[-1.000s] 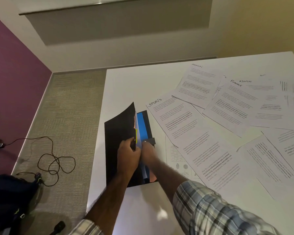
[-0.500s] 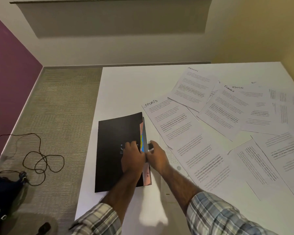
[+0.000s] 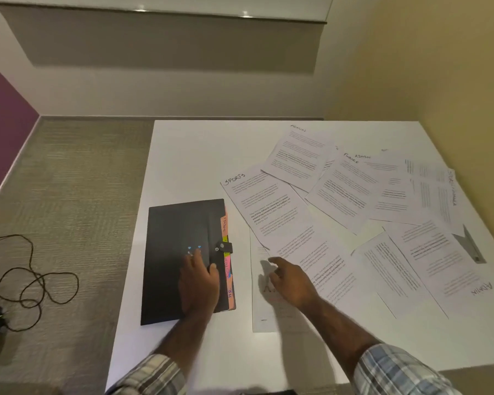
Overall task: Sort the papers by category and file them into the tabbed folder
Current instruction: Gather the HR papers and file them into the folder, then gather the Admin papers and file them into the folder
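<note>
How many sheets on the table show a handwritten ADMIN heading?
3: the far ADMIN sheet; a second ADMIN sheet behind the FINANCE sheet; a third ADMIN sheet, upside down, near right. Overlaps may hide others.

Looks forward and steeply down from head height, wide-angle, close: white table [image 3: 188,155] over centre and right, black folder [image 3: 177,232] at lower centre, carpet [image 3: 69,195] at left, wall [image 3: 183,92] across top.

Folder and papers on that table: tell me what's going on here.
A person's left hand rests flat on the closed black folder, its strap wrapped over the edge with the coloured tabs. The right hand, holding nothing, reaches over the loose papers beside it. Headed SPORTS, ADMIN and FINANCE, they lie spread across the white table, unfiled.
</note>
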Motion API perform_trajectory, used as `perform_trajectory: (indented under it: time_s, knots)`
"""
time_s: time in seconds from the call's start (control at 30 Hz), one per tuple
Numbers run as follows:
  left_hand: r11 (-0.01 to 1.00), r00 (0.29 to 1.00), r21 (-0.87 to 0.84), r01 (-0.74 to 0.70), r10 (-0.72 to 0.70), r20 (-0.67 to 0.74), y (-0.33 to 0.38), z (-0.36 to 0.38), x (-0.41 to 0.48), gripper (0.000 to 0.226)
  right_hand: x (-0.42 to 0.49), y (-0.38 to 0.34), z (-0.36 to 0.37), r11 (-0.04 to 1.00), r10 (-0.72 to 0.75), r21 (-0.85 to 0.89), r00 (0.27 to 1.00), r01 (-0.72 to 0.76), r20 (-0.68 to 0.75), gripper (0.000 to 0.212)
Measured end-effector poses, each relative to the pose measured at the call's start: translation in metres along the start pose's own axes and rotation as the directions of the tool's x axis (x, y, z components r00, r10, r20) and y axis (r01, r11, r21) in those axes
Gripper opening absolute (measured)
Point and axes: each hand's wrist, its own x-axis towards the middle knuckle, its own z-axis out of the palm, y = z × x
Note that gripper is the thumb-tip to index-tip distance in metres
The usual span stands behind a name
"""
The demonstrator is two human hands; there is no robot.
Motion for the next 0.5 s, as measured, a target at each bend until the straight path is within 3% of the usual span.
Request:
perform_trajectory:
  time_s: [0.17,0.27,0.4,0.5]
  knots:
    - [0.995,0.998,0.091,-0.051,0.055,-0.038,-0.017,-0.010,-0.011,0.066,-0.031,0.052,-0.014,0.969,0.079,-0.232,0.996,-0.086,-0.039,0.051]
    - [0.969,0.990,0.209,-0.135,0.124,0.065,0.004,-0.017,-0.018,0.072,-0.049,0.074,-0.025,0.933,0.110,-0.327,0.983,-0.152,-0.144,0.055]
    - [0.941,0.959,0.192,-0.280,0.262,0.112,0.045,-0.012,-0.032,0.068,-0.065,0.096,-0.046,0.902,0.107,-0.392,0.974,-0.180,-0.200,0.098]
    - [0.911,0.927,0.179,-0.371,0.354,0.123,0.080,-0.001,-0.047,0.067,-0.070,0.111,-0.070,0.894,0.132,-0.397,0.968,-0.209,-0.212,0.104]
